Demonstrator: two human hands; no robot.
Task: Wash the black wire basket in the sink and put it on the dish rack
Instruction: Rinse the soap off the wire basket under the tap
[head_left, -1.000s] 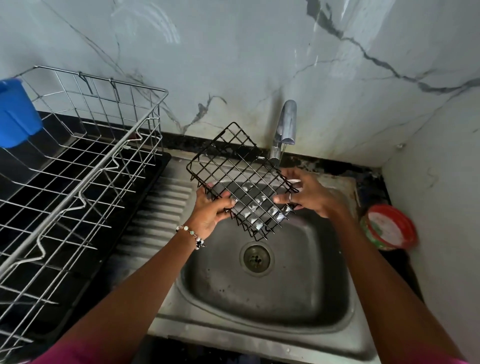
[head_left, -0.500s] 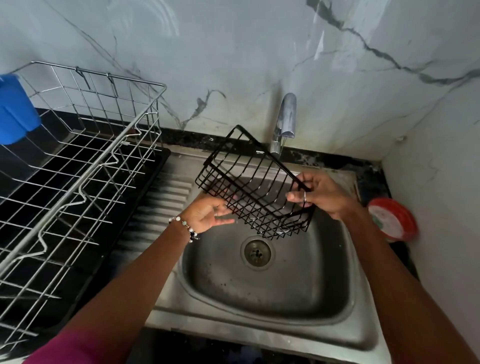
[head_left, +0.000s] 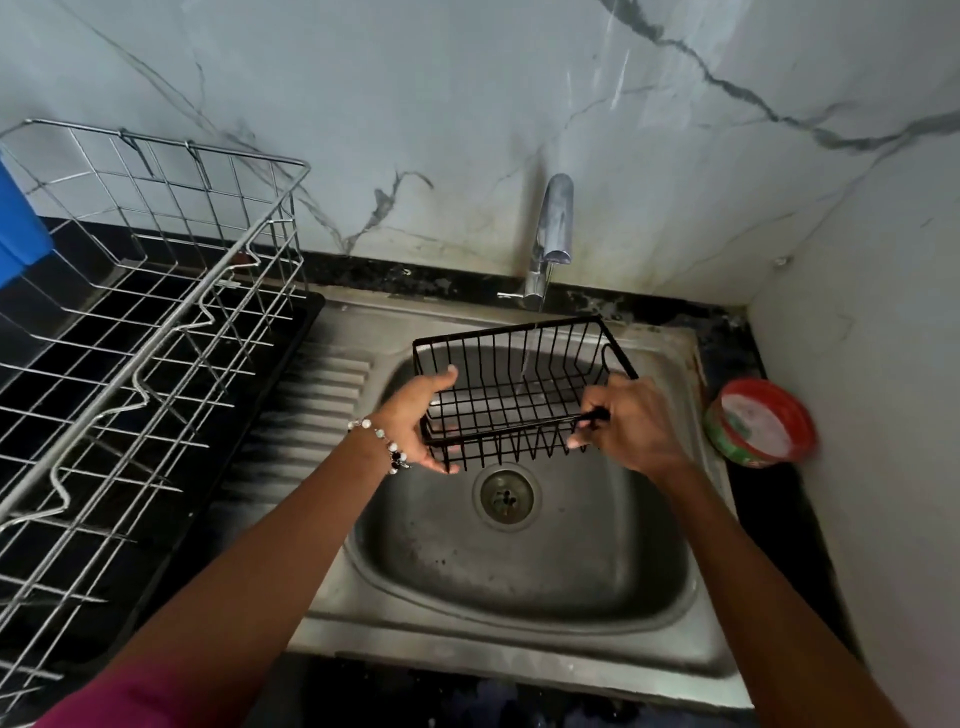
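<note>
Two bare forearms, a bead bracelet and a pink sleeve

The person's left hand (head_left: 415, 415) wears a thin bracelet of small white, pale green and black beads (head_left: 382, 441) around the wrist, the dark beads gathered toward the near side of the wrist. A bright pink fabric sleeve (head_left: 130, 701) covers the left upper arm at the bottom left corner of the view; below it the forearm is bare. The right hand (head_left: 634, 423) and its forearm are bare, with no wristwear visible.
</note>
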